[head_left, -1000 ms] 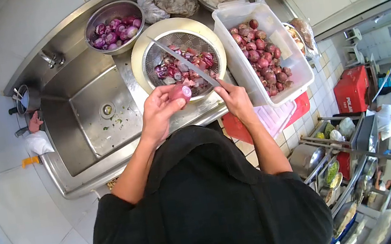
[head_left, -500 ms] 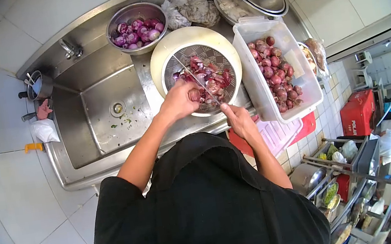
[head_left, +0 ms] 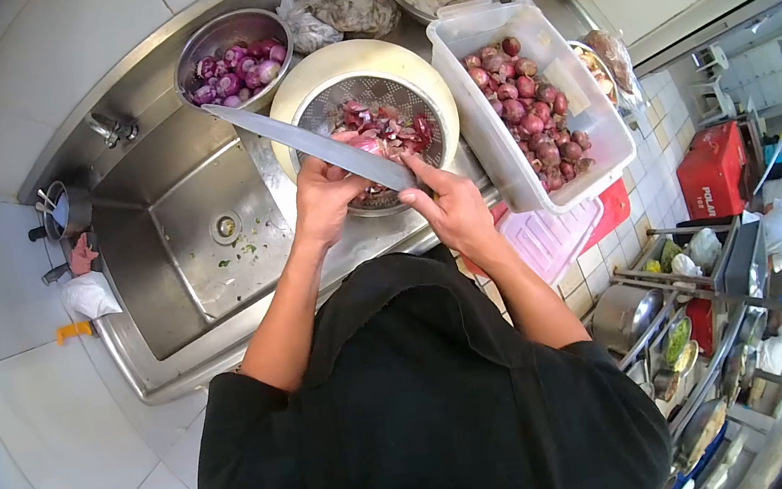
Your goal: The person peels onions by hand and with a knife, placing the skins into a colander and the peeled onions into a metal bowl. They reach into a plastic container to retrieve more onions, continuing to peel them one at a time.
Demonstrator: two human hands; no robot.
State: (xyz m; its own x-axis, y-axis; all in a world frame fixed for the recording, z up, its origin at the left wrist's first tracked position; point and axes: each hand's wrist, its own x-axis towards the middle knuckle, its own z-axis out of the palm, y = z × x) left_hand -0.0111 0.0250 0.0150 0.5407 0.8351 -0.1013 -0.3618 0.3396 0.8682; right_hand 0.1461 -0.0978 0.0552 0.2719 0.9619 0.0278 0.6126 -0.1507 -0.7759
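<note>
Colander (head_left: 377,83): onion peelings (head_left: 418,129). Bowl (head_left: 219,37): peeled onions (head_left: 239,73). Tub (head_left: 560,57): unpeeled onions (head_left: 536,119). Right grip (head_left: 457,204) closed on knife (head_left: 313,144); left grip (head_left: 322,204) unclear.

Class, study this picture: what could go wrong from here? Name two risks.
A slip of the long knife in the right hand might cut the left hand, which is close to it. Onion scraps in the colander by the hands could scatter if a hand knocks its rim.

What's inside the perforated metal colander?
The colander holds a heap of reddish onion skins. The knife, left hand and right hand cover part of it, so whatever lies beneath them cannot be seen.
</note>
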